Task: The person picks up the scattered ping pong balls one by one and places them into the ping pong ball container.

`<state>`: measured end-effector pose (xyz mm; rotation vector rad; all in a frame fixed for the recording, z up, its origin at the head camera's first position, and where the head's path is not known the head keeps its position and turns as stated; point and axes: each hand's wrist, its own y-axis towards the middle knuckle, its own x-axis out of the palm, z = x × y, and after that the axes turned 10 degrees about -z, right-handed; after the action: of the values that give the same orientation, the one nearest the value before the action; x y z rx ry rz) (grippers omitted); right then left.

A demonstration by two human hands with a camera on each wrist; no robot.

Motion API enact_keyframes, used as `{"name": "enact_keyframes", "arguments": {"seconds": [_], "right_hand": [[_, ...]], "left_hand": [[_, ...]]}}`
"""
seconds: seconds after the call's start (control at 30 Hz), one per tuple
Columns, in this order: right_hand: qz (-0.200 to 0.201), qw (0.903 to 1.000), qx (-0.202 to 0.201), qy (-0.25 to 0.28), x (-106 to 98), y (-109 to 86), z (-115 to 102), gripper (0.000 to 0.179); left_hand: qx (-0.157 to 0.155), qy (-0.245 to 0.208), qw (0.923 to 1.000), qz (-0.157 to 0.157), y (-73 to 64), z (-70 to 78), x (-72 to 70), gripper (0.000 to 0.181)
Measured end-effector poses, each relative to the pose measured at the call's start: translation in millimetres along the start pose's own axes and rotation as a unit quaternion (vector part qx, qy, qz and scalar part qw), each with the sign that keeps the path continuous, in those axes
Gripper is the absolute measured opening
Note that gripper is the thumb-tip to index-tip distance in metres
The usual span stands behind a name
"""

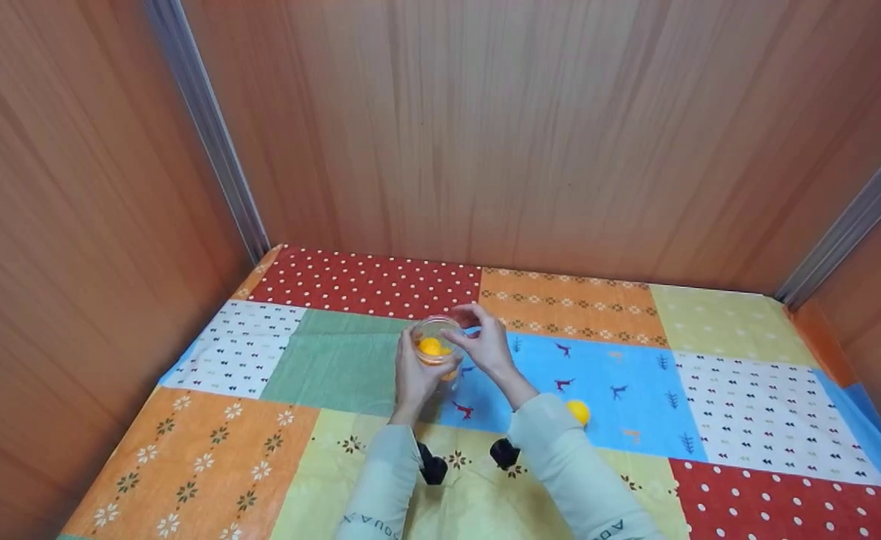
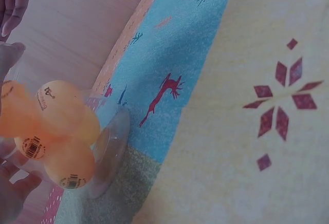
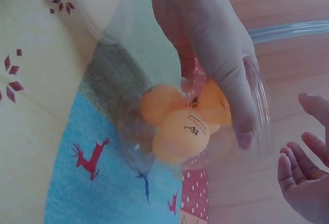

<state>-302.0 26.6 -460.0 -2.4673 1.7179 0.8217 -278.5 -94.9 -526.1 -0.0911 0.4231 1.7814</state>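
A clear plastic jar (image 1: 436, 321) holds several orange table tennis balls (image 2: 60, 106), some with printed marks. My left hand (image 1: 415, 381) grips the jar around its upper side; in the right wrist view the left thumb (image 3: 241, 113) lies across the wall below the rim. The jar's base (image 2: 112, 154) shows over the cloth, but I cannot tell whether it touches. Beside the mouth is my right hand (image 1: 490, 346), its fingers loosely bent with nothing between them. In the right wrist view those fingers (image 3: 295, 170) are apart from the rim.
One loose orange ball (image 1: 578, 412) lies on the patchwork cloth (image 1: 335, 367) beside the right forearm. A see-through round piece (image 3: 105, 11) shows at the right wrist view's top edge. Wood-grain panels (image 1: 440, 150) stand behind and at both sides.
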Motion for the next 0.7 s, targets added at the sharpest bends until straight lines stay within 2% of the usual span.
{"name": "enact_keyframes", "arguments": {"seconds": [0.2, 0.57, 0.7], "right_hand": [[0.003, 1.0, 0.004, 0.002, -8.8, -3.7, -0.2, 0.035], [-0.007, 0.9995, 0.024, -0.02, -26.4, -17.5, 8.7, 0.037], [-0.008, 0.9996, 0.007, -0.027, -33.8, -24.9, 14.3, 0.038]], "left_hand": [[-0.011, 0.01, 0.9999, 0.001, 0.7, -0.4, 0.8, 0.077], [-0.002, -0.003, 1.0, 0.002, -0.8, -0.8, -0.1, 0.077], [-0.005, -0.007, 1.0, -0.001, -0.8, -0.8, 0.4, 0.077]]}}
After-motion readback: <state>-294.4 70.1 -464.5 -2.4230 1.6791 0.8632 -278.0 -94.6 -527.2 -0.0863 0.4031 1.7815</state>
